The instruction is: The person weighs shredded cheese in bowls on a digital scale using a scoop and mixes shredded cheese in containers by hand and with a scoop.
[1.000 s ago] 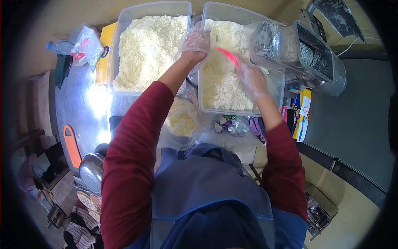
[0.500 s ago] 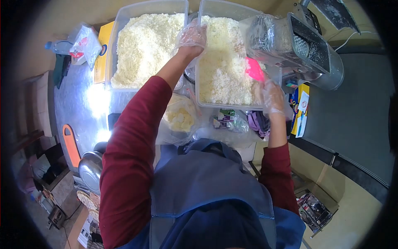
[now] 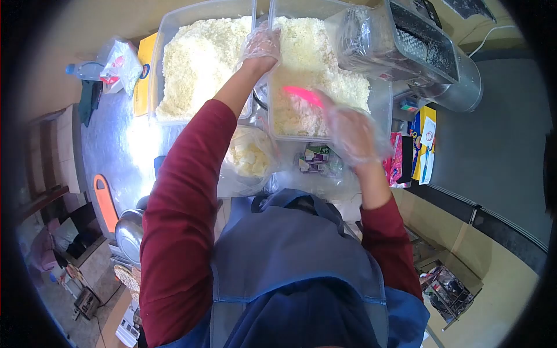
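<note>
Left tub (image 3: pixel 191 14) — open above; right tub (image 3: pixel 380 104) — overhung by machine (image 3: pixel 420 55).

Food-preparation kitchen, with steel worktop (image 3: pixel 110 133), metal grating machine (image 3: pixel 429 49) and clear tubs (image 3: pixel 380 107) of crumbly white food (image 3: pixel 203 64).

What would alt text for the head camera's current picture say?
A person's plastic-gloved right hand holds a pink scraper over pale crumbs in a clear tub. The gloved left hand is between it and a second filled tub.
</note>
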Demonstrator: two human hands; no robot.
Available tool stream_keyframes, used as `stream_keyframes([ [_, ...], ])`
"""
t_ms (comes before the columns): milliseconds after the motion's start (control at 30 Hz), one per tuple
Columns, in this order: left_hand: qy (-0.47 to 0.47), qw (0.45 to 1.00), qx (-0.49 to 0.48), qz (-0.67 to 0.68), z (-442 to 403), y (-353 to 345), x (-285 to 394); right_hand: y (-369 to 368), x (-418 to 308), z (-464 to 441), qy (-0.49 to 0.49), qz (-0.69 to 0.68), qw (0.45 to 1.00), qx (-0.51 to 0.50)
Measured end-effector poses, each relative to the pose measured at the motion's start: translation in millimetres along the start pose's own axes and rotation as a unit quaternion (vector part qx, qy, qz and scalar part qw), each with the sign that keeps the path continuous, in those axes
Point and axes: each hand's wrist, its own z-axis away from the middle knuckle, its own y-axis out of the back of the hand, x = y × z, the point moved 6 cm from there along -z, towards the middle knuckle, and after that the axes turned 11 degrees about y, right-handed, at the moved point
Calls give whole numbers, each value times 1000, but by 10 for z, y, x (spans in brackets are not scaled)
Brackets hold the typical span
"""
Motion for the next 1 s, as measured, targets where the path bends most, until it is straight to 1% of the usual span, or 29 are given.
stream_keyframes([
  [33,1,1000,-1,-1,-15,11,-2,93,52,110,-14,6,1000,-16],
  [67,16,999,-47,-2,-43,-20,-29,190,142,150,-13,5,1000,-18],
  [100,31,995,-94,-3,-40,-61,-53,301,296,212,-58,29,998,-12],
  [133,30,995,-96,-6,-27,-30,-22,359,410,252,-104,53,993,-3],
  [167,44,993,-110,-14,-14,-19,-5,312,464,227,-106,50,993,-2],
  [233,53,991,-120,-26,-1,1,45,162,693,98,-141,82,986,43],
  [333,43,995,-85,-18,-28,-14,-38,-487,868,-169,-129,34,989,61],
  [367,34,996,-78,-39,-76,-65,-104,-336,701,-186,-129,29,989,62],
  [433,23,995,-74,-62,-165,-119,-189,-86,333,-99,-51,-44,998,13],
  [467,-7,989,-83,-119,-170,-124,-186,-18,343,54,-34,-58,997,44],
  [500,-37,979,-93,-176,-149,-151,-185,29,395,168,-33,-60,997,43],
  [533,-36,979,-93,-177,-105,-140,-146,120,474,267,-48,-39,996,56],
  [600,-58,988,-12,-141,0,-7,18,259,556,409,-61,-19,995,71],
  [633,-58,988,-10,-143,-13,-27,1,307,593,463,-78,-10,994,71],
  [700,-42,992,91,-73,-30,79,-45,314,636,510,-92,-4,993,72],
  [733,-42,992,92,-77,21,134,14,291,649,521,-98,-5,993,71],
  [800,-79,977,131,-148,229,363,274,204,689,523,-103,-11,992,73],
  [833,-80,976,133,-153,314,440,333,123,731,509,-110,-21,990,82],
  [900,-139,981,49,-128,498,501,449,65,747,496,-114,-38,989,91],
  [933,-137,980,51,-134,579,554,470,103,731,498,-106,-34,986,126],
  [967,-140,981,14,-131,665,553,493,146,726,514,-98,-30,982,160],
  [1000,-143,981,-23,-128,756,552,521,161,740,526,-96,-34,982,161],
])
